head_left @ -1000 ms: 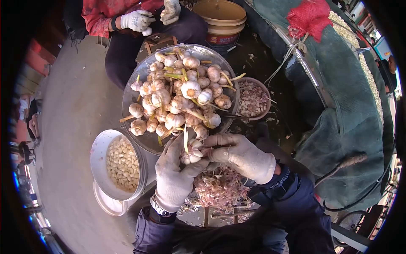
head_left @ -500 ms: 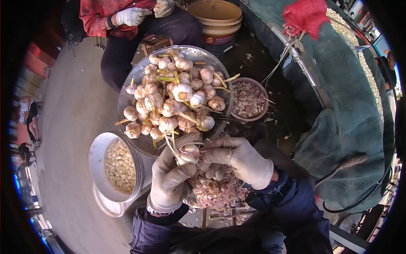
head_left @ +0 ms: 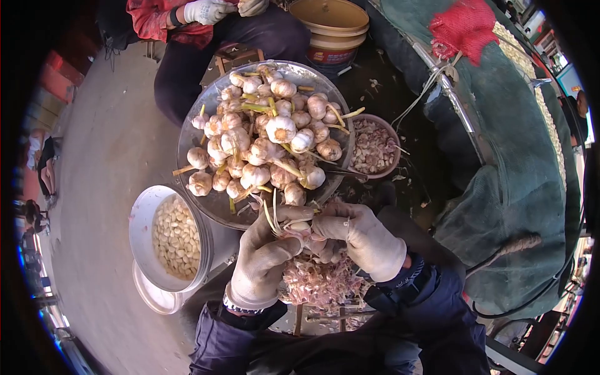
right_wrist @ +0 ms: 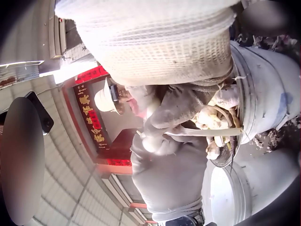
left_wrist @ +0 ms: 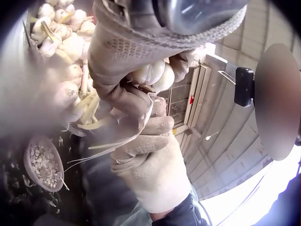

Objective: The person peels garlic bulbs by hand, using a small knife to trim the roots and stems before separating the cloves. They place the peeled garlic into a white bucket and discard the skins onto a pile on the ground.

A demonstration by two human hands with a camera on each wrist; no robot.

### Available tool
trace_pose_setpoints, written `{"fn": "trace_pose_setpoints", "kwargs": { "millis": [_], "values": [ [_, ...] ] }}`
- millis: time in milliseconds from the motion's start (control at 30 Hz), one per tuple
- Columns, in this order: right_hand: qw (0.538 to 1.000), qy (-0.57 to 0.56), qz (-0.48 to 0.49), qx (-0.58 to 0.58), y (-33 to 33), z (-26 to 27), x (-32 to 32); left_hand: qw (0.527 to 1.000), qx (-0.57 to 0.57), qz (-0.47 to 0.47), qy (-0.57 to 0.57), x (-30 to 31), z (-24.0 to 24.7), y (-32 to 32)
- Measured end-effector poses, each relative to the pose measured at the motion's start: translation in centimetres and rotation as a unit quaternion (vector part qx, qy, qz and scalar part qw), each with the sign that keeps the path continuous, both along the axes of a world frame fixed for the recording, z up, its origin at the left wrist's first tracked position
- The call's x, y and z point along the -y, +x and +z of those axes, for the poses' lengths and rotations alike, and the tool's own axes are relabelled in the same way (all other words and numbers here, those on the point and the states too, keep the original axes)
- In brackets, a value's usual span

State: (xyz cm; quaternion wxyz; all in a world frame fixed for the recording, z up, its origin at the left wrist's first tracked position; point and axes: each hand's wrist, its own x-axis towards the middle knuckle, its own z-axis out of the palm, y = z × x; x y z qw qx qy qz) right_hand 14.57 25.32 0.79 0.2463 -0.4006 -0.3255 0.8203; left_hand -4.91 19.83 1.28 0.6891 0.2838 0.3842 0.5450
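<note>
Both gloved hands meet over a partly peeled garlic bulb [head_left: 299,229], in front of a wide metal basin [head_left: 187,134] heaped with whole garlic bulbs [head_left: 253,140]. My left hand [head_left: 261,259] grips the bulb, its thin pale stalk strands sticking up beside the index finger. From the other side my right hand [head_left: 365,240] pinches at the bulb with thumb and forefinger, the other fingers curled beneath. Smooth white cloves [left_wrist: 153,76] show between the hands in the left wrist view. Below the hands lies a heap of pinkish garlic skins [head_left: 325,281].
A white bucket [head_left: 140,240] of peeled cloves stands at the left. Beyond the basin's right side sits a small bowl [head_left: 395,153] of cloves and skins. Green netting [head_left: 500,206] covers a metal-railed frame at the right. Another gloved person [head_left: 206,12] sits opposite, near a tan bucket [head_left: 331,37].
The bulb has been turned between my hands, and its cloves are more covered now. My right fingers have come in closer against it. The view has shifted slightly.
</note>
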Motion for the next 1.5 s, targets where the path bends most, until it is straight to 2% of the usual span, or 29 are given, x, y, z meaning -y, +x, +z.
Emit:
{"fn": "trace_pose_setpoints", "kwargs": {
  "millis": [100,167,333,400,467,533,567,600,633,667,700,733,800,967,1033,1133,1267,1333,1433,1500],
  "values": [
    [1.000,-0.027,-0.007,-0.004,-0.2,0.1,0.1,0.999,-0.052,0.000,-0.005,-0.1,0.5,-0.2],
    [0.999,-0.022,0.030,0.000,-0.5,0.5,-0.2,0.998,-0.062,0.014,-0.012,0.0,0.8,-0.4],
    [0.998,-0.057,0.006,-0.022,-1.3,0.1,0.5,0.995,-0.087,0.040,-0.007,0.1,-0.4,-1.3],
    [0.997,-0.074,-0.013,-0.033,-1.0,0.0,0.4,0.992,-0.044,0.115,-0.001,-0.2,0.0,-0.7],
    [0.997,-0.048,0.027,-0.045,-0.1,0.5,-0.3,0.994,-0.033,0.101,-0.020,0.0,1.1,-0.9],
    [0.998,-0.054,0.017,-0.030,-0.1,0.2,-0.3,0.984,-0.167,0.061,0.008,0.0,2.0,-0.4],
    [0.998,-0.060,0.007,-0.014,-0.2,0.1,-0.3,0.981,-0.184,0.032,-0.045,0.1,2.1,-0.4],
    [0.998,-0.060,0.006,-0.014,-0.3,0.1,-0.2,0.981,-0.184,0.030,-0.045,0.2,1.5,-0.2],
    [0.999,-0.034,-0.004,0.013,-0.6,0.3,-0.1,0.956,-0.288,0.029,0.050,0.2,0.4,0.0],
    [0.999,-0.008,-0.014,0.041,-0.7,0.3,0.0,0.910,-0.387,0.027,0.144,0.2,-0.2,0.1],
    [0.999,-0.009,-0.015,0.041,-0.7,0.1,0.1,0.884,-0.436,0.031,0.166,0.1,0.3,0.1],
    [0.999,-0.019,-0.009,0.042,-0.7,-0.3,0.1,0.884,-0.436,0.030,0.165,0.1,0.1,0.1],
    [0.999,-0.030,-0.003,0.045,-0.6,-0.1,0.2,0.831,-0.487,0.023,0.267,0.0,-0.3,-0.2],
    [0.998,-0.013,0.018,0.066,-0.7,1.8,0.1,0.862,-0.461,0.026,0.210,0.3,-0.1,-0.2],
    [0.997,-0.017,0.020,0.066,-0.9,1.8,0.1,0.931,-0.360,0.006,0.059,0.4,0.0,-0.5],
    [0.997,-0.010,0.019,0.068,-1.2,1.4,0.3,0.936,-0.352,0.021,0.017,0.4,0.5,-0.3],
    [0.995,0.057,0.005,0.079,-1.6,0.4,0.7,0.936,-0.350,0.047,0.016,0.6,-0.2,-0.3],
    [0.994,0.057,0.022,0.086,-1.7,0.4,0.6,0.925,-0.369,0.071,0.054,0.5,-0.4,-0.3],
    [0.986,0.103,0.050,0.118,-1.4,0.1,0.5,0.941,-0.324,0.092,-0.008,0.4,0.3,-0.4],
    [0.985,0.112,0.087,0.093,-1.3,0.2,0.3,0.947,-0.299,0.102,-0.060,0.1,0.9,-0.8]
  ]
}}
